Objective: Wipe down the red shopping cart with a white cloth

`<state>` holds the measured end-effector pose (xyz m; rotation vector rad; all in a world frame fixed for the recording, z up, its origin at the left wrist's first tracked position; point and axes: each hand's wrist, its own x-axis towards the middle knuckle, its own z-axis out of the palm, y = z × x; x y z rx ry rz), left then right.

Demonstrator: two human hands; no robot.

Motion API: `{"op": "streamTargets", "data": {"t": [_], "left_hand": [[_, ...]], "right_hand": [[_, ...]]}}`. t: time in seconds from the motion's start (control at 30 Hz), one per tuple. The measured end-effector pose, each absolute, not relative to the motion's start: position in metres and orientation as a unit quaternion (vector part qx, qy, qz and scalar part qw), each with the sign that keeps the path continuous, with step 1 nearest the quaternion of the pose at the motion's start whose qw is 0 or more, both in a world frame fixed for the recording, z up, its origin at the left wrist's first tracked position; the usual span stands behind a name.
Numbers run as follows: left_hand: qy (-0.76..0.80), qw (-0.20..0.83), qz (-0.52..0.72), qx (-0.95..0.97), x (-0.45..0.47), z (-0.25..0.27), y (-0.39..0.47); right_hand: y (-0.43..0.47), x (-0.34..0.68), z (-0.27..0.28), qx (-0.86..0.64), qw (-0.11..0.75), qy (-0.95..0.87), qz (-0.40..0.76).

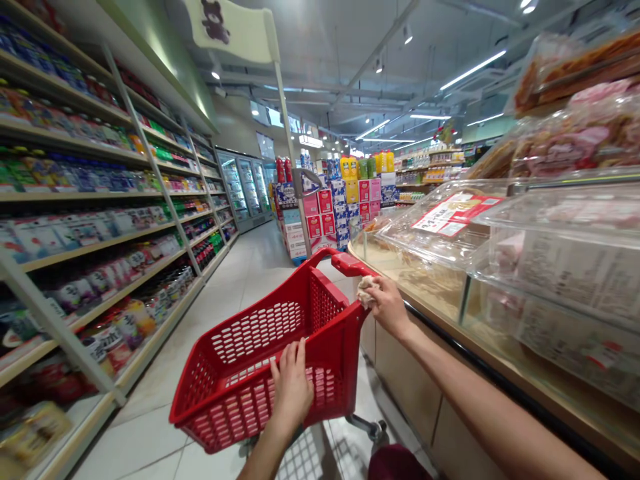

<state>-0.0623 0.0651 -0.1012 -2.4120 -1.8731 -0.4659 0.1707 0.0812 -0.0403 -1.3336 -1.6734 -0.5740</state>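
Note:
A red plastic shopping cart [250, 393] stands in front of me, its perforated basket holding nothing that I can see. My left hand [294, 380] rests over the basket's near rim, fingers laid across the edge. At the cart's handle end, my right hand [387, 303] is closed on a crumpled pale cloth [368, 291], which presses against the red frame just below the handle [350, 264]. A grey post [303, 220] with a cream bear sign [233, 30] rises at the far end of the cart.
Shelves of packaged drinks [100, 167] line the left side. On the right, close to my arm, runs a display counter [400, 387] with clear plastic food boxes [445, 213]. Stacked cartons [320, 220] and glass-door fridges [245, 187] stand further ahead. Tiled floor [220, 300] lies between.

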Motion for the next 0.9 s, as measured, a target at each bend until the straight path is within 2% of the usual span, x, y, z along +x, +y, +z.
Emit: {"op": "streamTargets", "data": {"t": [0.2,0.37,0.57,0.77,0.9], "left_hand": [[-0.613,0.03,-0.148,-0.775,-0.057,-0.101,0.063],[-0.605,0.02,-0.148,-0.782,-0.055,-0.1,0.06],[-0.599,0.001,-0.148,-0.787,-0.054,-0.101,0.062],[-0.601,0.0,-0.143,-0.786,-0.051,-0.101,0.059],[-0.599,0.017,-0.15,-0.786,-0.048,-0.103,0.058]], "right_hand": [[0.083,0.157,-0.042,-0.543,0.351,-0.732,-0.214],[0.088,0.175,-0.038,-0.607,0.418,-0.626,-0.255],[0.08,0.14,-0.055,-0.486,0.345,-0.768,-0.234],[0.088,0.177,-0.045,-0.593,0.423,-0.627,-0.276],[0.083,0.159,-0.066,-0.498,0.378,-0.732,-0.272]]}}
